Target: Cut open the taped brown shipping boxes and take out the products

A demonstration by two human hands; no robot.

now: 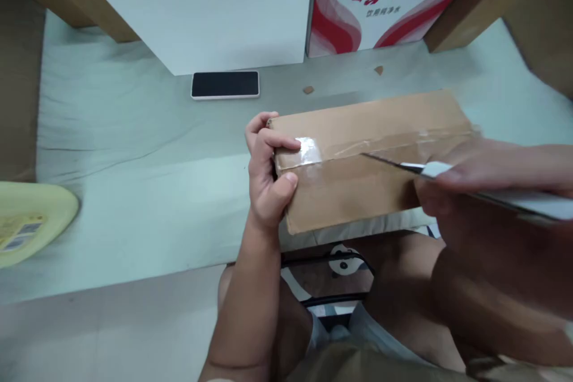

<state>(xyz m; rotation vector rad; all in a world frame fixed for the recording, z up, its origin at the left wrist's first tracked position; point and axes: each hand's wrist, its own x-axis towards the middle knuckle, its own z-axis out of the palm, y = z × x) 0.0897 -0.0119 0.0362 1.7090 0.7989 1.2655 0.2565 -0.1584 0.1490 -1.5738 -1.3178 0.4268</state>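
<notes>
A brown cardboard box (358, 191) with clear tape along its lengthwise seam is tilted above the front of the covered surface. My left hand (271, 176) grips its left end, fingers over the top edge and thumb on the near face. In my right hand (487, 176) is a utility knife (430, 169) with a white handle. Its thin blade points left, and the tip is at the taped seam near the box's middle. The right fingers are partly blurred, and the hand covers the box's lower right corner.
A phone (225, 85) lies beyond the box, in front of a large white carton (237, 18). Beside that stands a red-and-white printed carton (385, 6). Two cardboard scraps (308, 89) lie nearby. A yellow-green container (36, 209) sits at the left edge.
</notes>
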